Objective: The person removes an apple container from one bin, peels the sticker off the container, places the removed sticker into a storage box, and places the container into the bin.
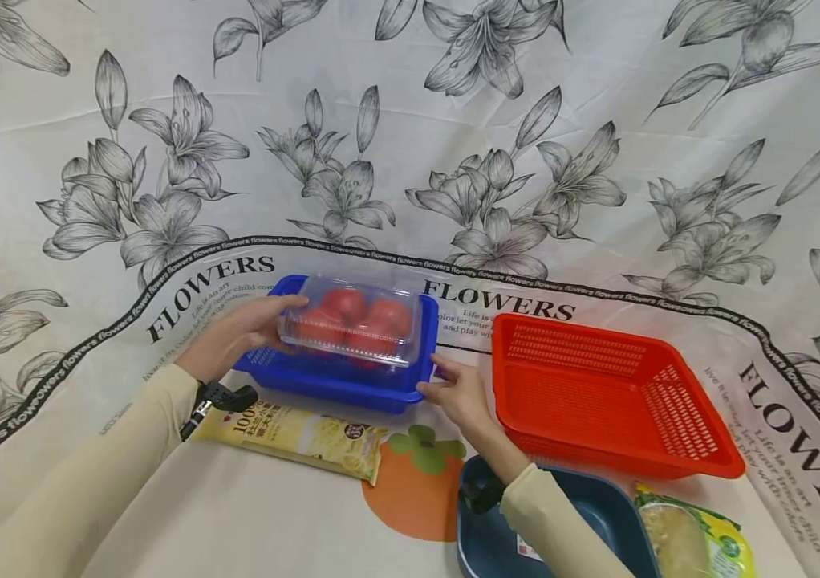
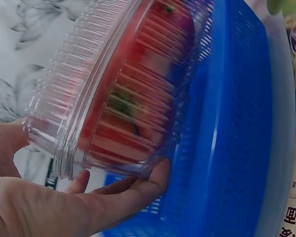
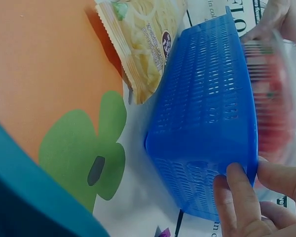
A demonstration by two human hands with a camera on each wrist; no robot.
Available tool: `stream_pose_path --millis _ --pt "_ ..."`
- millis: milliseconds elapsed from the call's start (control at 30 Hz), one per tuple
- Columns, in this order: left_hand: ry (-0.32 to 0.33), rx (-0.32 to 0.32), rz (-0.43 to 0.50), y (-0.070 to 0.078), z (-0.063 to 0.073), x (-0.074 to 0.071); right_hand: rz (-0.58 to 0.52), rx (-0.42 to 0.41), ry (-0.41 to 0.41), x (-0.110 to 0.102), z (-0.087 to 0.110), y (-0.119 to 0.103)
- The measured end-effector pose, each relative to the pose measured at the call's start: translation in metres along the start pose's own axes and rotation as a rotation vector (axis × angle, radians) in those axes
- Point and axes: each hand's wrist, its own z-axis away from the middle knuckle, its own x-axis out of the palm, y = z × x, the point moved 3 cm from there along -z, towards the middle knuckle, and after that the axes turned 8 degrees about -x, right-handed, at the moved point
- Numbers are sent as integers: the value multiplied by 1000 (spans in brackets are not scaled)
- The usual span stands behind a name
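Observation:
A clear plastic clamshell box point(image 1: 352, 321) with several tomatoes point(image 1: 343, 305) inside is tilted over the blue basket point(image 1: 352, 391). My left hand point(image 1: 269, 321) grips the box by its left end, thumb on the lid side and fingers underneath, as the left wrist view shows. At the basket's right end, my right hand point(image 1: 459, 391) pinches the rim, thumb inside and fingers against the outer wall point(image 3: 202, 163).
A yellow spaghetti packet point(image 1: 302, 437) lies in front of the blue basket. To the right stands a red basket point(image 1: 569, 409). Below my right forearm is a dark blue tub point(image 1: 598, 514), with a green and yellow food packet point(image 1: 699, 534) beside it.

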Motion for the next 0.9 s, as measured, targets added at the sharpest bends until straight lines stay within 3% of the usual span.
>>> stream_pose_path --millis 167,433,667,900 --pt "-10 -21 -53 -8 -10 -4 -19 52 9 3 1 1" --pt "6 -35 -95 -21 -32 -11 16 58 3 2 1 0" --pt "-7 -99 -59 -30 -44 -18 6 68 -7 2 2 1" --pt "98 -124 -188 -35 -45 -21 -22 71 -3 -1 3 1"
